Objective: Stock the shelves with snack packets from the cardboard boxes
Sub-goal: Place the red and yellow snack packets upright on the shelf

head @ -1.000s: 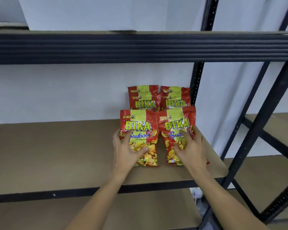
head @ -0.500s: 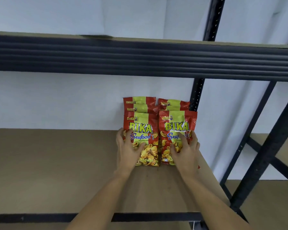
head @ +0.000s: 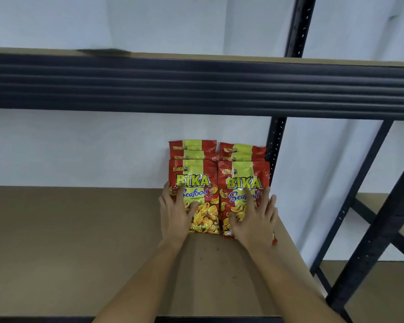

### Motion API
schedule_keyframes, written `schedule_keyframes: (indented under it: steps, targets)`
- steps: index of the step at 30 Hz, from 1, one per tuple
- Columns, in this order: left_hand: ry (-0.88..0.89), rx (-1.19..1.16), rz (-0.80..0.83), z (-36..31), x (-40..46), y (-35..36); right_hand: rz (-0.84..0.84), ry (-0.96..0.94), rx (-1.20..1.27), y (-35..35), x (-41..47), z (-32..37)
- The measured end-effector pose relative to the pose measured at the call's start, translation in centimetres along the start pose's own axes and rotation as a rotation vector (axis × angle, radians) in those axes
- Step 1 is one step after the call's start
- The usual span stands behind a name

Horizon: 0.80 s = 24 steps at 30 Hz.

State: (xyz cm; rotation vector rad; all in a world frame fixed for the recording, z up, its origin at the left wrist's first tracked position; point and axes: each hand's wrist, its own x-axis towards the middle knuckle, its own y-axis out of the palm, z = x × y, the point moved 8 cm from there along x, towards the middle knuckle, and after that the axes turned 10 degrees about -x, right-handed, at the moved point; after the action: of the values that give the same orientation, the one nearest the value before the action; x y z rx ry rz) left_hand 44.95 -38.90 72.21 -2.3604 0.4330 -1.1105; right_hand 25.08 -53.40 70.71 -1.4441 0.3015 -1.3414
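Two stacks of red and yellow BIKA Seafood snack packets lean against the white back wall at the right end of the brown shelf board (head: 79,241). My left hand (head: 176,215) lies flat on the front left packet (head: 196,183), fingers spread. My right hand (head: 254,217) presses flat on the front right packet (head: 240,180), fingers spread too. More packets (head: 193,146) peek out behind both front ones. No cardboard box is in sight.
A dark metal beam (head: 196,87) of the shelf above crosses the whole view. A black upright post (head: 275,145) stands just right of the packets. Another rack frame (head: 383,229) with brown boards is at the far right.
Both hands have pushed the two front packets back against the rear ones, so they now stand steeper. The camera has moved closer and tilted up.
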Motion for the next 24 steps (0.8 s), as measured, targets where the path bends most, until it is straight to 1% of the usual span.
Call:
schedule_keyframes:
  steps: [2, 5, 8, 11, 16, 24]
  targets:
    - [0.035, 0.064, -0.005, -0.2, 0.0, -0.1, 0.007, -0.005, -0.019, -0.1, 0.0, 0.1]
    - [0.073, 0.080, -0.001, -1.0, -0.5, -0.8, -0.016, -0.035, -0.045, -0.6, -0.5, 0.4]
    - [0.179, 0.108, 0.108, -2.0, -1.8, -0.3, -0.038, -0.071, -0.056, -0.5, -1.1, 0.5]
    - [0.234, 0.191, 0.223, -1.4, -2.6, 1.0, -0.005, -0.071, -0.054, 0.0, -0.9, 0.3]
    - [0.199, 0.262, 0.270, -0.3, -2.2, 2.3, 0.074, -0.056, -0.057, 0.6, -0.3, 0.4]
    - [0.211, 0.298, 0.317, 0.3, -1.2, 3.4, 0.208, -0.128, -0.054, 1.7, 0.8, 0.6]
